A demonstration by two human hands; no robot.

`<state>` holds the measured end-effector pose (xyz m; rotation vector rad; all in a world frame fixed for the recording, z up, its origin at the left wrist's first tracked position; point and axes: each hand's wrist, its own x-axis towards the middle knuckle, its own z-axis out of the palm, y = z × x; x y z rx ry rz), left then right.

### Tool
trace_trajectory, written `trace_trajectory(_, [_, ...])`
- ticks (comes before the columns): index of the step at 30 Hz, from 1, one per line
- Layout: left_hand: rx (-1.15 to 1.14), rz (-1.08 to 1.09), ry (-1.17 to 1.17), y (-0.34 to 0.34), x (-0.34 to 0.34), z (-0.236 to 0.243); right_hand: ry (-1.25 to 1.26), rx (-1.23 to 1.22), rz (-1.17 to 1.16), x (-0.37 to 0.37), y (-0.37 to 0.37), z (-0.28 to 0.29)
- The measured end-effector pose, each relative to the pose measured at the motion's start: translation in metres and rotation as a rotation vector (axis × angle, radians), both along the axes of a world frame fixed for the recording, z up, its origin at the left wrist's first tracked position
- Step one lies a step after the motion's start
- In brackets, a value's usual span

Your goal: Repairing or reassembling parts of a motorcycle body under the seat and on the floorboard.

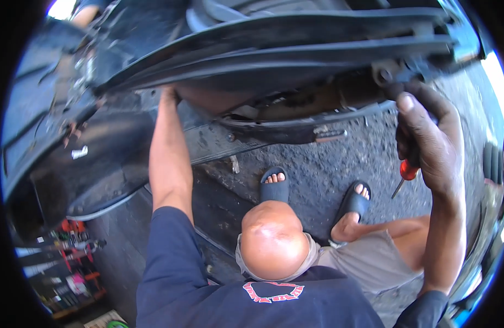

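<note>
- Two hands at the curved dark panel (246, 71), which spans the space in front of me, one end off to my left, the other to my right.
- Left hand (169, 97) goes up behind the panel's lower edge, toward its left end. Only the wrist side shows; fingers hidden, so I cannot tell how far open they are or whether they grip anything.
- Right hand (435, 136) is at the panel's right end. Fingers curled in, the lower ones closed on a red-handled screwdriver (409, 170); thumb and forefinger sit up near a metal bracket (384, 74). Contact with it unclear.
- Driver shaft points down, away from the panel: no screw being turned with it at this instant.
- Done, by my reading: panel at least partly free along its lower edge. A gap separates it from the dark lower strip (287, 133), with a brownish inner part (312, 104) exposed between.
- One bolt (230, 136), below the panel's left half, looks seated.
- Left to do, my guess: the right end by the bracket, plus whatever the hidden hand is at. Fitting or removing, cannot say; fastener count out of sight. I'd call it midway.
</note>
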<state>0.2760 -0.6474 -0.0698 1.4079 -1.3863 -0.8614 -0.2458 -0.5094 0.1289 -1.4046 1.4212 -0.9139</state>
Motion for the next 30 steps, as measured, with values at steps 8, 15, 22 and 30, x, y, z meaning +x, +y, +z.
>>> trace_trajectory(8, [0.043,-0.051,0.053,-0.011,-0.007,0.029,0.034,0.039,0.018,-0.067,0.038,-0.03])
trace_trajectory(15, [0.013,0.04,0.144,0.036,-0.075,0.009,0.052,-0.08,-0.028,-0.089,0.052,-0.049])
trace_trajectory(22, [-0.021,0.29,0.22,0.069,-0.103,0.021,0.067,0.033,0.063,-0.084,0.048,-0.029])
trace_trajectory(30, [-0.232,0.489,0.443,0.084,-0.138,0.018,0.04,0.277,0.191,-0.076,0.036,-0.039])
